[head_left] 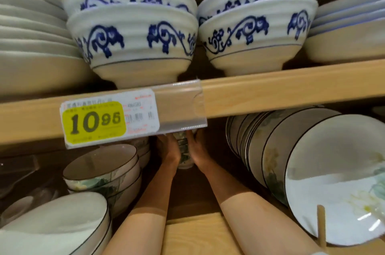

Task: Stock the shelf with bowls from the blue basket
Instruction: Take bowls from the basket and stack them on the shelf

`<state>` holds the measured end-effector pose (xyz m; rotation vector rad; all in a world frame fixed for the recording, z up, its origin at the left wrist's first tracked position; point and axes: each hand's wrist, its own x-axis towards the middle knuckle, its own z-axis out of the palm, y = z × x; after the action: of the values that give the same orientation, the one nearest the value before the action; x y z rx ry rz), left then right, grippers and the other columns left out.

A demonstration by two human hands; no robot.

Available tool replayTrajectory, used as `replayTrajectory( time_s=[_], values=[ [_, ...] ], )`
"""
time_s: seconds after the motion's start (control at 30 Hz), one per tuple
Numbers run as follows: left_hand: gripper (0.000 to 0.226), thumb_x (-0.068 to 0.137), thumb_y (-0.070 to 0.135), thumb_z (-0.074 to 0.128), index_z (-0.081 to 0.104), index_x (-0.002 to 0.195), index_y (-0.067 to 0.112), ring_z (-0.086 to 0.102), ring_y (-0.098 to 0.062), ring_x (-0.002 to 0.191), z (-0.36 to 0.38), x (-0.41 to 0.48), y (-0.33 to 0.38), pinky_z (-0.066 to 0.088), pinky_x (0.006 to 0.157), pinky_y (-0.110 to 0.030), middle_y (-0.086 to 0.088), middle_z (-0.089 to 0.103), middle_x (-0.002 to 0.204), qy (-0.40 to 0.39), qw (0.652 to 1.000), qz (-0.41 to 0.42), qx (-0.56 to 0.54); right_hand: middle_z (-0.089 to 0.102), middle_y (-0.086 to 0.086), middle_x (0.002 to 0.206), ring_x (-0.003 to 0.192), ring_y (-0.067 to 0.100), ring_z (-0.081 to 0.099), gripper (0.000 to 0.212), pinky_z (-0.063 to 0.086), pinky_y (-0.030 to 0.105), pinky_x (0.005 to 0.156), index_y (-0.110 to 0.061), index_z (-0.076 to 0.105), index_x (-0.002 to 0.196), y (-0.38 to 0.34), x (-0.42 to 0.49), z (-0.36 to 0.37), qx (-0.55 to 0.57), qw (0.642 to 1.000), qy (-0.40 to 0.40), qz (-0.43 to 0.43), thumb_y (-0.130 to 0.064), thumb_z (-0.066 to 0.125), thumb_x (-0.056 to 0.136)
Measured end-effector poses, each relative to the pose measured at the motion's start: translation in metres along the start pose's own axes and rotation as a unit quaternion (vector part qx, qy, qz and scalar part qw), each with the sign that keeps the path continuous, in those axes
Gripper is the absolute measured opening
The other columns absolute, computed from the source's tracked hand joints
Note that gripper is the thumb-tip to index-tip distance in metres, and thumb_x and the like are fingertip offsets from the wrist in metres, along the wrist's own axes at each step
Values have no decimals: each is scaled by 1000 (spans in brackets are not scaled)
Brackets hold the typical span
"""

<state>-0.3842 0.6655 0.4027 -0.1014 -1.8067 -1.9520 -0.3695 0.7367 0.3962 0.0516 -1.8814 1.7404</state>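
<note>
A person reaches both bare forearms deep into the lower level of a wooden shelf (270, 92), seen from a head camera looking forward and slightly up. The left hand (169, 151) and the right hand (195, 148) press from either side against a small stack of bowls (184, 150) at the far middle of the shelf. The fingers of both hands curve around the stack's sides, clamping it between them; its top is hidden behind the price tag holder (112, 118), so the count is unclear. The stack appears to rest on or just above the shelf board; which one cannot be told.

These look like glazed ceramic: stiff, smooth, probably slippery, and breakable if knocked. A stack is likely heavy for its size and could shift sideways, so a hold low on both sides, with steady inward pressure, seems safest.

Room is tight. To the left stand 3 or so nested brown-rimmed bowls (104, 173), with larger white bowls (56, 225) nearer. To the right, plates (312, 171) lean on edge, held by a wooden peg (321, 227). Overhead, the upper shelf carries 2 stacks of blue-patterned bowls (133, 40), leaving little headroom. The blue basket is not in view.
</note>
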Motion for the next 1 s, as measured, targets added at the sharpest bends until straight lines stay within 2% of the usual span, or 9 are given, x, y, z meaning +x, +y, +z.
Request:
replayTrajectory(
  time_s=[0.1,0.2,0.3,0.4,0.47,0.57,0.73,0.83,1.0],
  values=[
    [23,104,33,38,55,112,20,68,-5,88,1,-1,13,50,66,-9,-1,62,104,-9,998,-38,-43,38,18,149,138,30,37,56,31,49,113,-5,29,148,-6,3,0,67,997,12,43,-31,45,101],
    [40,104,29,35,50,135,9,57,-25,123,-6,-9,37,45,93,-24,-15,56,132,-54,992,-88,-71,46,17,143,130,31,46,52,38,47,109,-9,36,145,-26,1,-9,76,993,25,85,-36,42,101],
    [43,105,28,33,42,143,8,43,-32,134,-12,-25,66,33,114,-42,-16,46,145,-32,996,-27,-73,56,15,131,118,32,55,46,45,44,101,-13,49,136,-54,-17,-21,43,990,52,121,-40,36,102],
    [46,105,36,30,45,140,10,47,-31,130,-24,-58,94,37,111,-44,-16,50,141,-33,997,-35,-56,61,15,123,107,31,60,40,50,40,93,-12,59,121,-83,-47,-35,96,984,50,144,-37,34,102],
    [43,103,40,30,56,128,17,59,-24,112,-37,-90,109,49,92,-37,-10,63,124,-49,995,-54,-73,63,12,122,107,29,59,42,49,41,95,-13,61,118,-99,-71,-45,142,974,20,173,-39,33,101],
    [32,101,36,33,62,92,26,57,-8,81,-62,-132,126,40,65,-23,7,65,92,-44,991,-96,-80,61,10,128,115,30,56,44,44,46,104,-14,58,128,-113,-101,-60,186,960,-5,207,-41,42,98],
    [41,101,24,29,59,126,12,59,-18,114,-110,-207,133,43,102,-37,-5,67,120,-62,992,-88,-63,62,6,120,111,21,58,35,43,41,103,-14,54,127,-117,-177,-85,169,950,-38,261,-32,42,99],
    [39,101,25,30,62,118,11,68,-20,107,-143,-243,135,49,96,-36,-8,73,109,-94,989,-88,-70,71,2,105,103,15,65,29,48,39,100,-19,66,100,-126,-227,-97,208,951,-73,216,-31,39,101],
    [33,98,21,36,65,108,8,73,-22,94,-216,-308,144,55,84,-33,-13,75,99,-69,987,-90,-116,74,7,91,91,18,70,29,50,34,91,-13,66,86,-138,-305,-93,226,942,-97,230,-21,41,99]
  ],
)
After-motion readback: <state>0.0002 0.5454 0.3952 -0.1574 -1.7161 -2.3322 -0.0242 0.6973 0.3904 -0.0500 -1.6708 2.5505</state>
